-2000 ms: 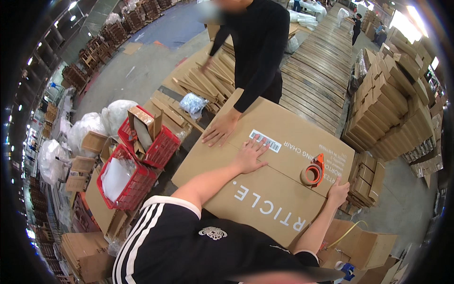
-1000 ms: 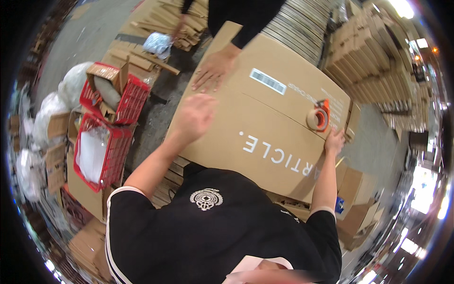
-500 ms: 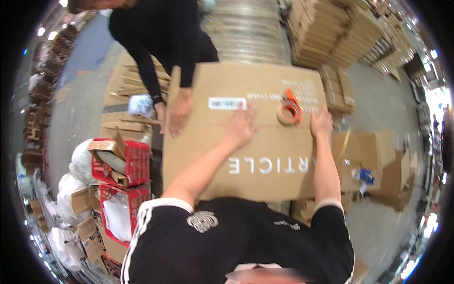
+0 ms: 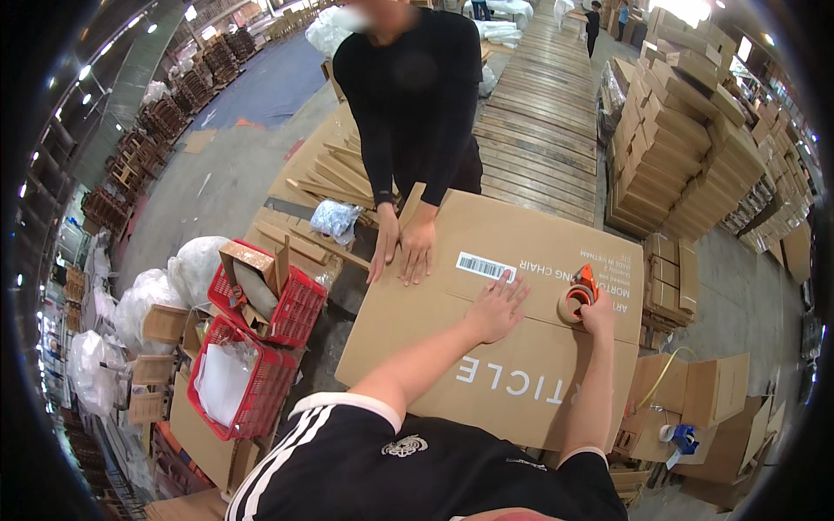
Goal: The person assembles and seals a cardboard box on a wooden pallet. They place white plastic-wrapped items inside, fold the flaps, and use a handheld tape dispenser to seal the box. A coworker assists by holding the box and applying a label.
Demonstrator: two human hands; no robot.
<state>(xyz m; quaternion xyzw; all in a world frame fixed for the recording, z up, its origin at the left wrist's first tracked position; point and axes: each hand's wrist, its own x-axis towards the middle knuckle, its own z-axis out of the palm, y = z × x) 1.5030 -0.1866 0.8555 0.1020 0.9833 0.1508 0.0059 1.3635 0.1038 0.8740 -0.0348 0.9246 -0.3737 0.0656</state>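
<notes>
A large brown cardboard carton [image 4: 408,317] lies flat before me, with printed lettering and a white barcode label [image 4: 480,265] on top. My left hand [image 4: 497,313] rests on it beside the label, fingers spread. At the carton's right part, my right hand [image 4: 598,315] has its fingers closed on an orange tape dispenser [image 4: 584,282] that carries a roll of tan tape [image 4: 572,303]. Across from me, a co-worker in black presses both hands [image 4: 416,252] flat on the carton's far left corner.
Red plastic baskets [image 4: 295,308] with cardboard and wrapping stand at the left. A slatted wooden platform [image 4: 543,130] runs away at the back. Stacked cartons [image 4: 669,148] rise at the far right. An open box [image 4: 678,395] with a blue tape dispenser [image 4: 685,438] sits at the near right.
My right hand has moved from the carton's right edge onto the orange tape dispenser. My left hand stays flat beside the label. The view has tilted up, showing more of the hall.
</notes>
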